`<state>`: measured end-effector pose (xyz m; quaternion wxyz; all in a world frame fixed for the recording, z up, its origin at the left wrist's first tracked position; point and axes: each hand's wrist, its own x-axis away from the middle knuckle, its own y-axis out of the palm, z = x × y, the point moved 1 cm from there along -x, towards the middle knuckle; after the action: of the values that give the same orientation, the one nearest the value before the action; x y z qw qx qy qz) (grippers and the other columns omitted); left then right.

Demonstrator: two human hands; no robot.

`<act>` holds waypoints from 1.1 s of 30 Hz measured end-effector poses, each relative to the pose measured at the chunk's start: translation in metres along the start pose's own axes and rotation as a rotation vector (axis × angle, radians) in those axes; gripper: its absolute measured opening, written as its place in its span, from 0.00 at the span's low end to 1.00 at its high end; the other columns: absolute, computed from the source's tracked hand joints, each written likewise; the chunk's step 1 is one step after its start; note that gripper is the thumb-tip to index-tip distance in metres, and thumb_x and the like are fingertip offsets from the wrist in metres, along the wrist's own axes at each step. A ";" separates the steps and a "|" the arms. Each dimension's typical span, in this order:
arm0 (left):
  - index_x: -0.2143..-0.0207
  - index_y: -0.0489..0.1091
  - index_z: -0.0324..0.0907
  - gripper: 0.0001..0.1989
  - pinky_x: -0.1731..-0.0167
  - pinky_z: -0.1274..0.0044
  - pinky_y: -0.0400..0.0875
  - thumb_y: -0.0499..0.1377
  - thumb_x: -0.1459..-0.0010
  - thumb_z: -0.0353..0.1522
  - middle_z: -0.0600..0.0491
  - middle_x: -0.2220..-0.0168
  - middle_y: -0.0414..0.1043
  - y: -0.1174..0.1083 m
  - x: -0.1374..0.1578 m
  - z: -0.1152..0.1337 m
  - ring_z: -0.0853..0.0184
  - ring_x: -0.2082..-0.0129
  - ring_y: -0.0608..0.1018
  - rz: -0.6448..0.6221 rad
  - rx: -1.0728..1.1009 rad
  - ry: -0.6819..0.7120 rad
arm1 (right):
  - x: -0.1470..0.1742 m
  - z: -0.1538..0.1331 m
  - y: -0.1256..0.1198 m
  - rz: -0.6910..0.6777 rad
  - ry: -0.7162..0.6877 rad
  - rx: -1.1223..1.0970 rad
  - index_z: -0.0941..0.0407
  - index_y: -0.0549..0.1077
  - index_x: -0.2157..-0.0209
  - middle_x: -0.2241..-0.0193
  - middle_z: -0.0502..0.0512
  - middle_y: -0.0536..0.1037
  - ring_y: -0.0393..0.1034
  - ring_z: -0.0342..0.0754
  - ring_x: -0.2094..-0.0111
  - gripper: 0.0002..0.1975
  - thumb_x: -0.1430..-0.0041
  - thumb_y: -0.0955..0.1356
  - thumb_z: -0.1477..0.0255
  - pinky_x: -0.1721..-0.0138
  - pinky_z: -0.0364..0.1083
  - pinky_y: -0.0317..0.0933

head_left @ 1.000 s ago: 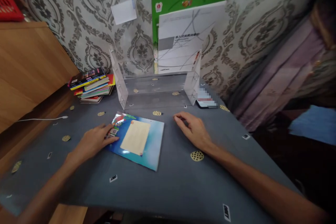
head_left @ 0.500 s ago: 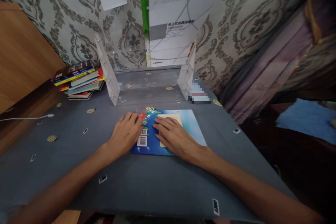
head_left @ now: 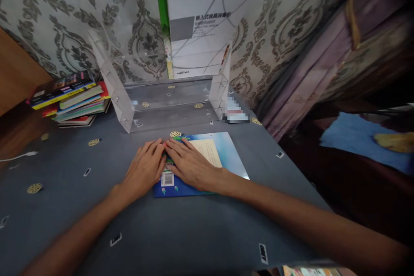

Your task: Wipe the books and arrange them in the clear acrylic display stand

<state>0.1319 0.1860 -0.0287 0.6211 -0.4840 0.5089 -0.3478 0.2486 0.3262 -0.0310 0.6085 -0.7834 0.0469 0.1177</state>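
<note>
A thin blue book [head_left: 231, 153] lies flat on the table, its barcode side facing up. My left hand [head_left: 145, 166] rests along its left edge, fingers stretched out and partly over the cover. Across the left half of the book lies my right hand [head_left: 190, 164], palm down with the fingers extended toward my left hand. The fingertips of both hands come close together near the book's upper left; whether they touch I cannot tell. Part of the cream text panel and the printed pictures are hidden under my right hand.
Behind the book stands a clear acrylic rack [head_left: 168, 114] against the wall. A stack of books [head_left: 76, 99] sits at the back left, near a white cable [head_left: 24, 155]. The dark grey tablecloth [head_left: 181, 233] ends at the right, where a blue cloth [head_left: 362, 138] lies beyond the edge.
My right hand has slid left over the book, up close to my left hand. The camera view has turned a little, so the scene appears shifted left.
</note>
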 end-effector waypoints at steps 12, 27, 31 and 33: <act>0.47 0.64 0.40 0.14 0.51 0.56 0.73 0.47 0.29 0.35 0.41 0.42 0.70 0.001 0.001 -0.002 0.50 0.44 0.71 0.012 0.011 0.010 | 0.042 0.023 -0.014 -0.014 0.219 0.121 0.67 0.63 0.35 0.34 0.72 0.62 0.53 0.61 0.31 0.30 0.28 0.60 0.59 0.32 0.63 0.52; 0.48 0.66 0.42 0.15 0.44 0.58 0.69 0.47 0.31 0.36 0.44 0.44 0.73 -0.010 -0.007 -0.029 0.54 0.42 0.72 -0.045 0.295 -0.011 | 0.088 0.061 -0.028 0.070 0.411 0.257 0.64 0.66 0.38 0.36 0.71 0.66 0.59 0.61 0.34 0.26 0.29 0.59 0.63 0.35 0.63 0.57; 0.47 0.63 0.43 0.15 0.47 0.63 0.70 0.47 0.34 0.34 0.47 0.47 0.77 -0.019 -0.018 -0.051 0.59 0.48 0.77 -0.154 0.511 -0.109 | 0.067 0.046 -0.031 0.019 0.296 0.215 0.62 0.69 0.41 0.39 0.69 0.71 0.62 0.63 0.36 0.22 0.29 0.58 0.67 0.37 0.68 0.55; 0.46 0.61 0.43 0.16 0.51 0.64 0.71 0.47 0.35 0.34 0.46 0.48 0.78 -0.018 -0.022 -0.058 0.59 0.53 0.78 -0.175 0.583 -0.163 | 0.044 0.033 -0.029 -0.021 0.185 0.142 0.59 0.70 0.41 0.39 0.65 0.72 0.62 0.61 0.36 0.20 0.29 0.60 0.68 0.36 0.68 0.54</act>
<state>0.0717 0.1867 -0.0053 0.7402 -0.3538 0.2925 -0.4913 0.2937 0.3689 -0.0221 0.6566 -0.7464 0.1027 0.0351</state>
